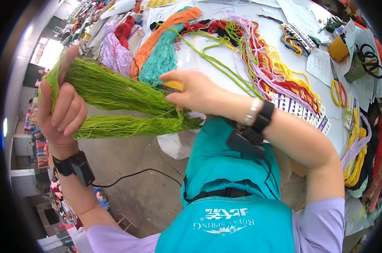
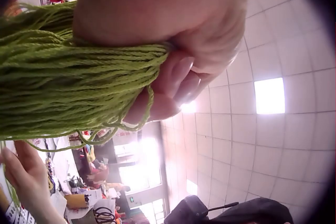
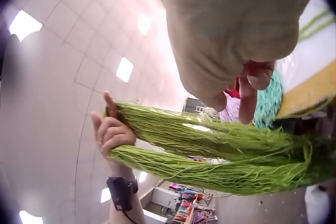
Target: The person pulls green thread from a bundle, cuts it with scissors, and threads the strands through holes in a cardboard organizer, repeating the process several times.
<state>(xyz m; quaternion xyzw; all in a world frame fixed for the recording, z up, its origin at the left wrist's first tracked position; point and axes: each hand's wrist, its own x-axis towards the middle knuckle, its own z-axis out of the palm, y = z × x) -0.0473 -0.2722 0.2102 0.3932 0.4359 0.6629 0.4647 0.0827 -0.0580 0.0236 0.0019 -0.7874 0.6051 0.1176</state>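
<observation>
A long skein of bright green thread [image 1: 119,90] stretches from my raised left hand [image 1: 62,107] to the table's near edge. The left fingers curl through and around its looped end [image 2: 131,66], with one finger pointing up in the head view. The skein parts into two bundles, which come together at the far end near my right hand [image 1: 197,90]. There the right thumb and forefinger stand apart, close over the strands [image 3: 273,134]. A yellow piece [image 1: 174,85] at the table edge shows between them.
Teal [image 1: 161,63], orange [image 1: 144,46] and lilac [image 1: 115,48] skeins lie on the white table. Right of them run loose mixed threads [image 1: 262,59] over punched cards [image 1: 292,107]. Scissors [image 1: 338,90] and a green holder [image 1: 355,71] stand at the right. A cable [image 1: 132,170] trails from the left wrist.
</observation>
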